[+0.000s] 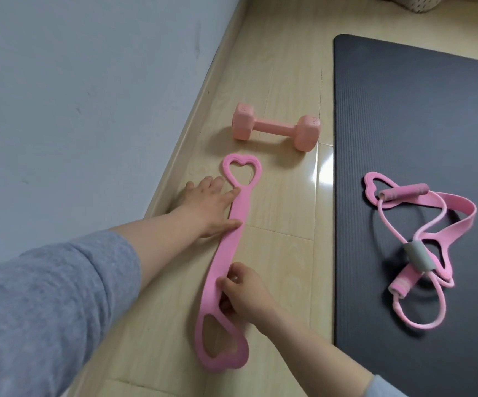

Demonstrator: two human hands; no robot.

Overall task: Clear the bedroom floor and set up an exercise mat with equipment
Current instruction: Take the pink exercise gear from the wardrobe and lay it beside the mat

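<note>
A pink stretch band with heart-shaped ends lies straight on the wooden floor, left of the black exercise mat. My left hand presses flat on the band's upper part, fingers spread. My right hand pinches the band's lower part near the near heart loop. A pink dumbbell rests on the floor just beyond the band. On the mat lies a tangle of a second pink heart band and a pink figure-eight resistance tube with grey centre.
A grey-blue wall with a pale skirting board runs along the left. Wooden floor stretches between wall and mat. A dotted fabric object sits at the top edge.
</note>
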